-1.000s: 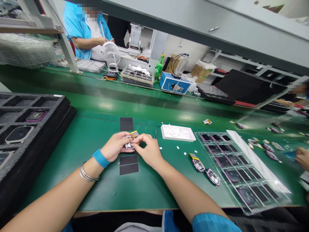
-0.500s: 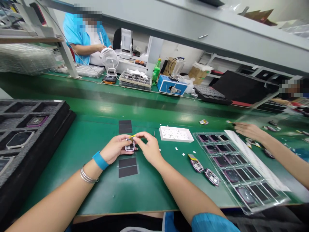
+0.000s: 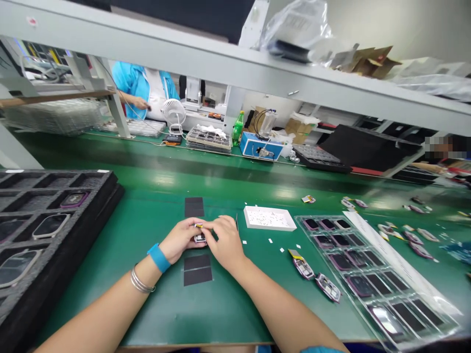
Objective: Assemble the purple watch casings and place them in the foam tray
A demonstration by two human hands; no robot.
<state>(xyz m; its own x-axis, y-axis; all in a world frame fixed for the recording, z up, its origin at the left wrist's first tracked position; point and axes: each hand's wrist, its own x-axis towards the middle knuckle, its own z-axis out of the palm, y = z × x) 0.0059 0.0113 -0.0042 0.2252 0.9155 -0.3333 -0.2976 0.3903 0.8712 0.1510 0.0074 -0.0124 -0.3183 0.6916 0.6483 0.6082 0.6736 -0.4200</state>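
Watch housing [image 3: 199,238] btwn L hand [image 3: 180,240], R hand [image 3: 227,240]; bench edge [image 3: 195,344] well below

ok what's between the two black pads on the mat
in the head view, the left hand and right hand hold a small metal frame there

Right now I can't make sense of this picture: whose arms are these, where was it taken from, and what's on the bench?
This picture comes from a camera worn on a person's head, looking forward and down, so the two bare arms are that person's own. The left hand, with a blue wristband, and the right hand together pinch a small watch-like metal casing with a yellow tab. On the green workbench lie a black foam tray of watch-like units at left, a white tray of tiny pieces, and a clear plastic tray at right.
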